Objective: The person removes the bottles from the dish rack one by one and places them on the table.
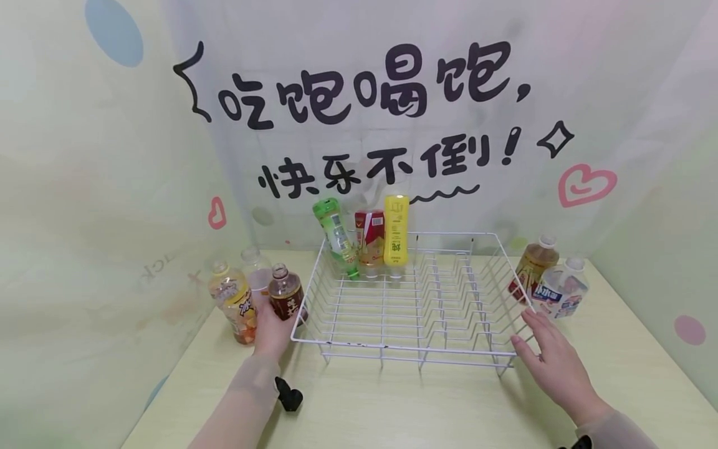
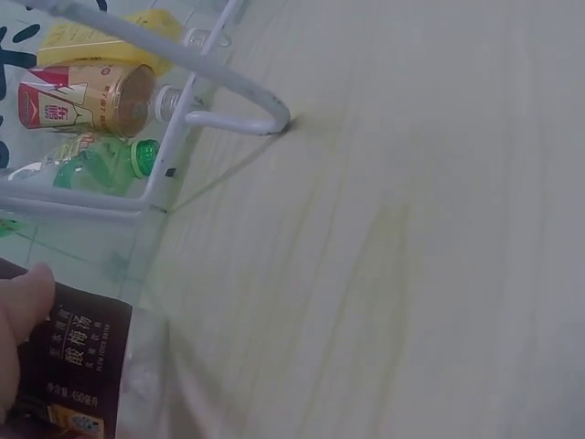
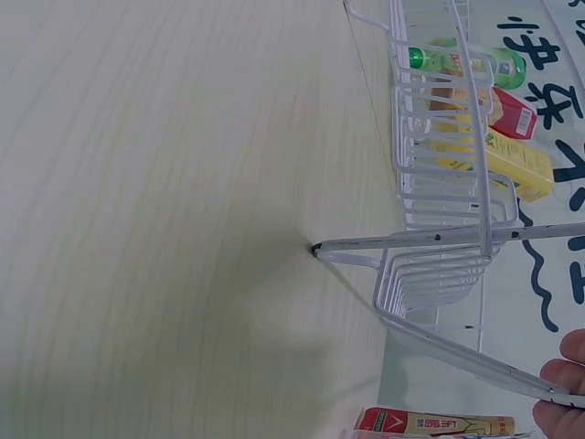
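Observation:
My left hand point(image 1: 272, 330) grips a dark-labelled plum drink bottle point(image 1: 285, 293), upright and capless, beside the left side of the white wire dish rack point(image 1: 404, 346). In the left wrist view, the thumb lies across the dark label point(image 2: 78, 352). My right hand point(image 1: 555, 362) holds the rack's right rim near the front corner, its fingertips point(image 3: 562, 375) at the wire in the right wrist view. Upside down at the rack's back left lean a green bottle point(image 1: 338, 237), a red-and-tan bottle point(image 1: 371, 240) and a yellow bottle point(image 1: 396, 231).
Left of the rack stand an orange-labelled bottle point(image 1: 234, 302) and a clear bottle point(image 1: 256, 271). Behind my right hand are a brown drink bottle point(image 1: 535, 268) and a white-labelled bottle point(image 1: 561, 287). A printed cloth point(image 1: 359, 93) hangs behind the pale table point(image 1: 359, 405).

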Demonstrator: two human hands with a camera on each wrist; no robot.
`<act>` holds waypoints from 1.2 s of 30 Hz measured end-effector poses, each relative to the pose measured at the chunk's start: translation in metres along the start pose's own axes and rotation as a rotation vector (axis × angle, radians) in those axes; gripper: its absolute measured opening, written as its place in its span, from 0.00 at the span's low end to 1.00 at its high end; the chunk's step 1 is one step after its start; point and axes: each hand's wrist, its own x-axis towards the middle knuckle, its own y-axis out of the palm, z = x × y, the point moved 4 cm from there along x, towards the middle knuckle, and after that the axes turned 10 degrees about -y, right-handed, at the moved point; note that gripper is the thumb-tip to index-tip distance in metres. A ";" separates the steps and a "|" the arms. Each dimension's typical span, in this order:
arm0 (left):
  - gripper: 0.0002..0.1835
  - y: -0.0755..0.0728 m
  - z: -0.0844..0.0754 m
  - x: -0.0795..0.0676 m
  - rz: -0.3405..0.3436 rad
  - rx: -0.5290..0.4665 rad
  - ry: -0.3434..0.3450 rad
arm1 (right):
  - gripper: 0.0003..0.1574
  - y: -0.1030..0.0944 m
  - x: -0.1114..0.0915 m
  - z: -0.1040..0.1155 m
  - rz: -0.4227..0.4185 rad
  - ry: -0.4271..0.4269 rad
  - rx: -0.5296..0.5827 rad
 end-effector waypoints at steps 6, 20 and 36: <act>0.43 -0.004 -0.004 -0.008 0.017 0.034 0.020 | 0.34 0.001 0.000 0.000 -0.003 -0.009 0.006; 0.37 -0.051 -0.013 -0.065 -0.013 -0.135 -0.011 | 0.34 0.000 0.001 0.000 0.016 0.020 0.022; 0.31 -0.074 -0.112 -0.090 -0.038 -0.232 0.200 | 0.34 -0.001 -0.001 0.002 0.000 0.012 0.024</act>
